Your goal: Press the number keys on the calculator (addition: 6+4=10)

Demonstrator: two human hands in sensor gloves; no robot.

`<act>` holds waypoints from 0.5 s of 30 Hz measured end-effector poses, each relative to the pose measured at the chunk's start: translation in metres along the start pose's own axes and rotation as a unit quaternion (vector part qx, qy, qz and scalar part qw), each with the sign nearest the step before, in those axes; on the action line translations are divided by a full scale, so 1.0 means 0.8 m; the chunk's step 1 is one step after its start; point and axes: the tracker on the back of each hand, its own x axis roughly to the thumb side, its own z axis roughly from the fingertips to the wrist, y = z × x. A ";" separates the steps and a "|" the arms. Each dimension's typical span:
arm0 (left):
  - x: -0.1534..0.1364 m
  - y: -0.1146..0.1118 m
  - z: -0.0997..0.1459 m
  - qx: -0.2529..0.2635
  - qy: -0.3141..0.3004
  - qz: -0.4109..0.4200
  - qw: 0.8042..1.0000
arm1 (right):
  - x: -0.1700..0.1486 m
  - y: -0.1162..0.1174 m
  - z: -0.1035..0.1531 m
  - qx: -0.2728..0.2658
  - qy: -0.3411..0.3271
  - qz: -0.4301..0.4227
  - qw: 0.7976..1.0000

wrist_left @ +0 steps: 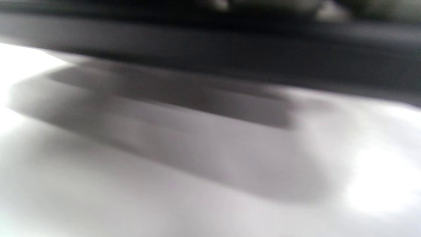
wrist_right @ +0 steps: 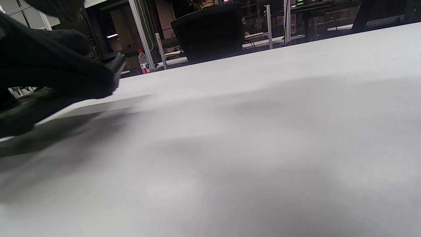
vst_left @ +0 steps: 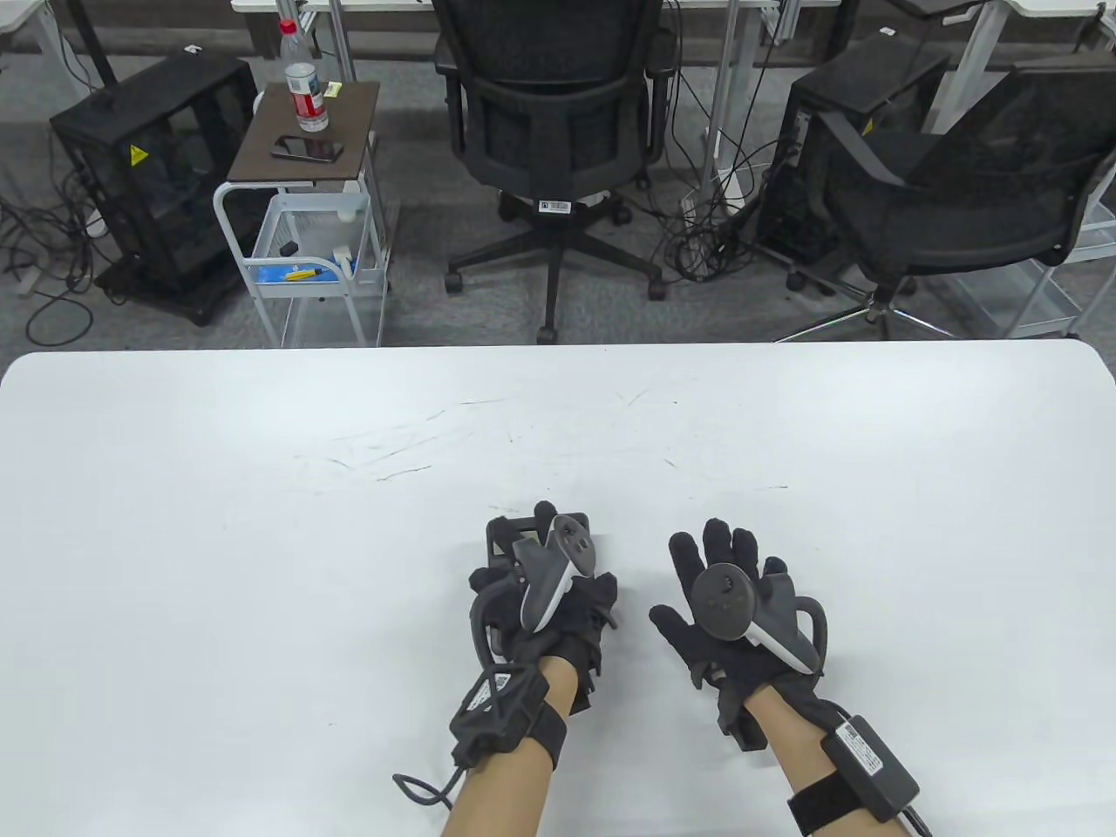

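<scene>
Below, near the front edge of a white table [vst_left: 261,488]: two black-gloved hands, each with a tracker strapped on its back. Left hand [vst_left: 545,602] laid over a dark calculator [vst_left: 504,534], only its far corner peeking out past the fingertips; whether gripping or merely resting on it, cannot tell. Right hand [vst_left: 741,610] just beside, apart from the calculator, fingers [vst_left: 717,539] spread and released, grasping nothing. Left wrist view blurred to grey. Right wrist view low across the table, dark glove and calculator edge [wrist_right: 115,67] at left. Beyond the table, office chairs [vst_left: 558,131] and a cart with a bottle [vst_left: 303,83].
</scene>
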 end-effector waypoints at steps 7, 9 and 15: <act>0.045 -0.023 0.009 -0.013 -0.018 -0.016 1.000 | -0.001 -0.002 0.001 -0.007 0.003 -0.003 1.000; 0.051 -0.026 0.008 -0.006 -0.014 -0.031 0.999 | -0.001 -0.003 0.001 -0.008 0.004 -0.003 1.000; 0.056 -0.031 0.008 -0.005 -0.003 -0.052 0.999 | -0.004 -0.002 0.000 -0.005 0.007 0.001 1.000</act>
